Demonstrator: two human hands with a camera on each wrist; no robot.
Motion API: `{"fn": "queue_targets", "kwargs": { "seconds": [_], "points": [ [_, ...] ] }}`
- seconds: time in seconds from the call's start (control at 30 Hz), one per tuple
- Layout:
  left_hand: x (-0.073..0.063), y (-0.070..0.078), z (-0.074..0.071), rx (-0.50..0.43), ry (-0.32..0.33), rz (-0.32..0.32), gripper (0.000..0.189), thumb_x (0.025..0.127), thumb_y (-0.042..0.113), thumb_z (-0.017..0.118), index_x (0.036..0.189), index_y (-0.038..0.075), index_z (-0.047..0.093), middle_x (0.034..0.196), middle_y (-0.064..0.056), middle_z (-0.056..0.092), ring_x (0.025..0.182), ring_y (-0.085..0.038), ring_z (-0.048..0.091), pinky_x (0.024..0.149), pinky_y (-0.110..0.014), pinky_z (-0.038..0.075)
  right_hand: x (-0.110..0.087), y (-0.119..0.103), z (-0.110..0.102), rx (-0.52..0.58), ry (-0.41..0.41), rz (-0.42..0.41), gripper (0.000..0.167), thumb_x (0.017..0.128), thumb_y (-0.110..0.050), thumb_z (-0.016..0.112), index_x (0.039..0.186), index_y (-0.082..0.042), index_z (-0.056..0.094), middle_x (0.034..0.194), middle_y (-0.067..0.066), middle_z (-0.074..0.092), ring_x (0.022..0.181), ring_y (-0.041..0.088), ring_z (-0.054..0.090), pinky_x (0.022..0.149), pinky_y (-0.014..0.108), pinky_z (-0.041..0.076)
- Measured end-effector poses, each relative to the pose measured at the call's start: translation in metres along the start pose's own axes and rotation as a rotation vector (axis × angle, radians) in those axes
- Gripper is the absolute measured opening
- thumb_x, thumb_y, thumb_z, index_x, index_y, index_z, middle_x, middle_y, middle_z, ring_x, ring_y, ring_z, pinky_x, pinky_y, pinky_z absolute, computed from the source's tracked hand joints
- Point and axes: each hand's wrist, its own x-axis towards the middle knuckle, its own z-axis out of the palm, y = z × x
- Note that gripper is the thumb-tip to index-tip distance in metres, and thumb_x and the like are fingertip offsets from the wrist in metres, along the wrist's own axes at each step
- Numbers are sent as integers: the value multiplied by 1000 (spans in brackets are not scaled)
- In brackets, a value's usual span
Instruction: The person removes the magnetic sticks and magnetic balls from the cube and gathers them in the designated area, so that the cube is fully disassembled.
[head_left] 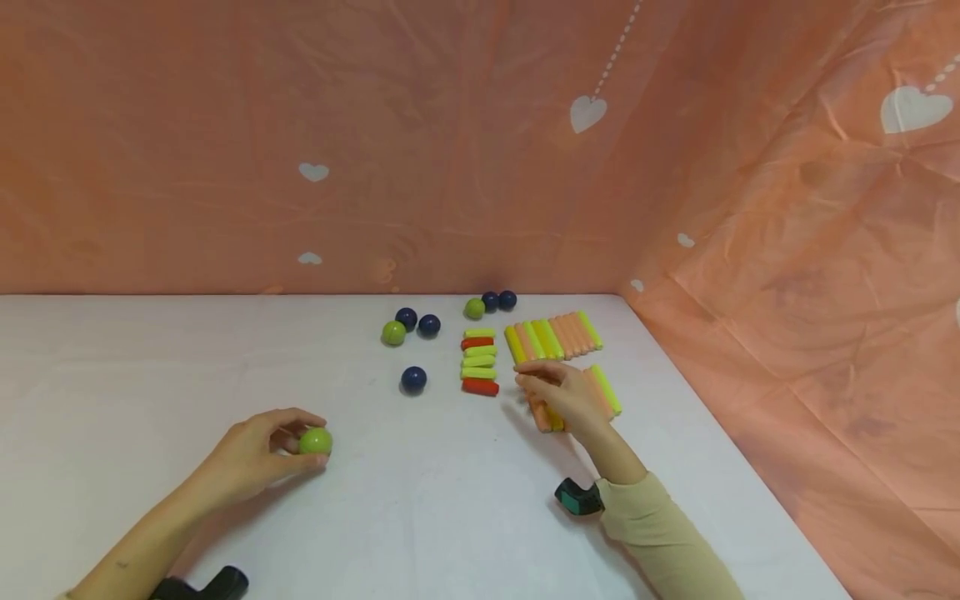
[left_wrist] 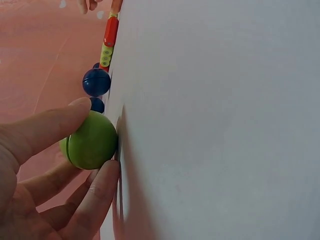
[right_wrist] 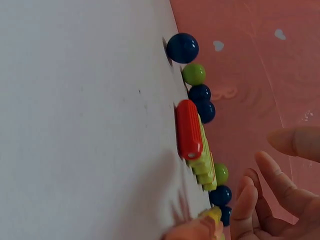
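Observation:
In the head view my left hand (head_left: 255, 457) holds a green ball (head_left: 316, 442) between thumb and fingers, at the left front of the white table. The left wrist view shows the thumb on one side of the green ball (left_wrist: 94, 142) and a fingertip on the other. My right hand (head_left: 564, 393) hovers over the nearer row of orange and yellow sticks (head_left: 606, 392), partly covering it. Its thumb and fingers stand apart in the right wrist view, with nothing between them. Left of it lies a column of short lime and red sticks (head_left: 480, 387).
A lone dark blue ball (head_left: 413, 381) lies between the hands. Behind it sit a green ball (head_left: 393, 333) and two blue ones; another such trio includes a green ball (head_left: 475, 308) near the back edge. A second row of sticks (head_left: 551, 337) lies back right. Orange cloth (head_left: 450, 167) hangs behind.

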Motion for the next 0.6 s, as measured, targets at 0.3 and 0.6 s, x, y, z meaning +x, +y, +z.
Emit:
{"fn": "queue_targets", "kwargs": {
  "seconds": [0.3, 0.6],
  "points": [
    [0, 3, 0, -5, 7, -15, 46, 76, 29, 81, 112, 4, 66, 88, 1, 65, 82, -13, 58, 67, -30, 43, -3, -9, 18, 8, -154, -83, 32, 91, -18, 64, 117, 1, 64, 101, 18, 68, 77, 26, 63, 64, 27, 49],
    [0, 2, 0, -12, 5, -21, 48, 75, 29, 82, 113, 5, 65, 93, -1, 66, 83, -13, 59, 68, -30, 44, -3, -12, 35, 26, -263, -124, 31, 92, -17, 64, 117, 1, 63, 108, 23, 66, 78, 26, 64, 66, 29, 53]
  ]
}}
